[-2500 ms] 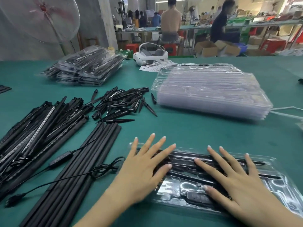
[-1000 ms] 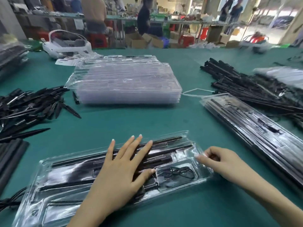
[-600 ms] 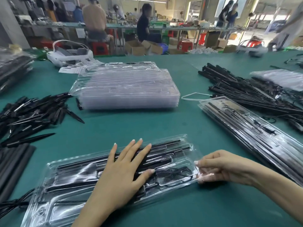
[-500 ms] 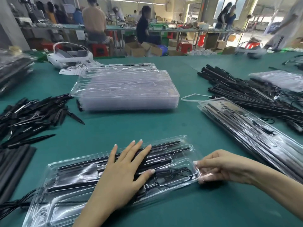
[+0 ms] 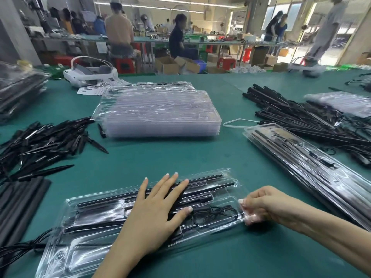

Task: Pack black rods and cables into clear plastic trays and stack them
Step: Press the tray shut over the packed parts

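— Where the green table (image 5: pixel 180 157) lies bare, how much room is there around the packed tray (image 5: pixel 84 237)?
— A strip of bare cloth runs between the tray's far edge and the stack of empty clear trays (image 5: pixel 160 113) at 12 o'clock. At 9 o'clock a heap of black spikes (image 5: pixel 40 145) and flat black rods (image 5: pixel 18 205) sit near the tray's left end. At 3 o'clock a second filled tray (image 5: pixel 313 169) lies slantwise, apart from the near one, with loose black rods (image 5: pixel 301 117) beyond it at 2 o'clock.
— And the tray itself?
— At 6 o'clock, lying flat and slightly skewed, black rods and a coiled cable (image 5: pixel 214 212) inside under the clear cover.
— What are the hands doing?
— The left hand (image 5: pixel 154 213) lies flat on the cover near its middle, fingers straight and spread, pressing down. The right hand (image 5: pixel 267 205) is at the tray's right end, fingers curled, thumb and fingertips pinching the clear rim.
— Anything at the far edge?
— A white headset (image 5: pixel 90 75) at 11 o'clock, more filled trays (image 5: pixel 20 91) at 10 o'clock
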